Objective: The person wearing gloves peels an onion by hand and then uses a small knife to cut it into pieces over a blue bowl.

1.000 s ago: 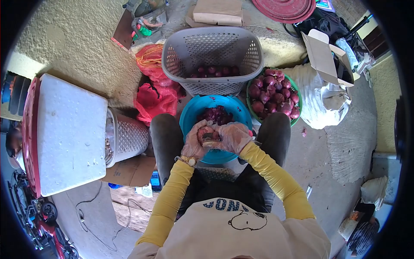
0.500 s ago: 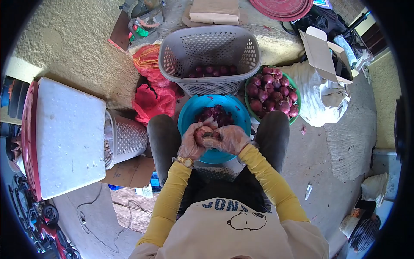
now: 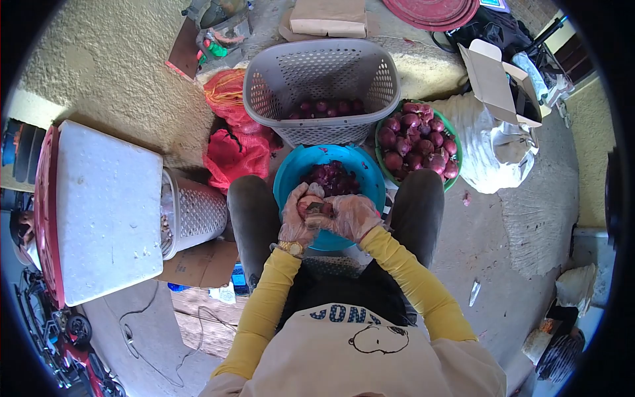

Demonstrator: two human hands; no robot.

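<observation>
Both my hands wear clear plastic gloves and meet over a blue basin (image 3: 284, 178) between my knees. My left hand (image 3: 299, 218) is wrapped round a reddish onion (image 3: 309, 206) from the left side. Closed against the onion's right side is my right hand (image 3: 354, 215), with a small dark blade-like thing (image 3: 325, 209) at its fingertips; the kind is hard to make out. Dark purple peelings or onions (image 3: 334, 176) lie in the basin just beyond my fingers.
Behind the basin stands a grey perforated basket (image 3: 321, 135) with onions inside. A green basin (image 3: 456, 173) heaped with red onions sits to the right, beside a white sack (image 3: 493, 152). Red mesh bags (image 3: 235, 155) and a white foam lid (image 3: 109, 212) are at left. A knife (image 3: 475, 292) lies on the floor.
My right hand has turned and drawn slightly nearer to me, its fingers still at the onion. The left hand stays round the onion with its fingers shifted a little upward.
</observation>
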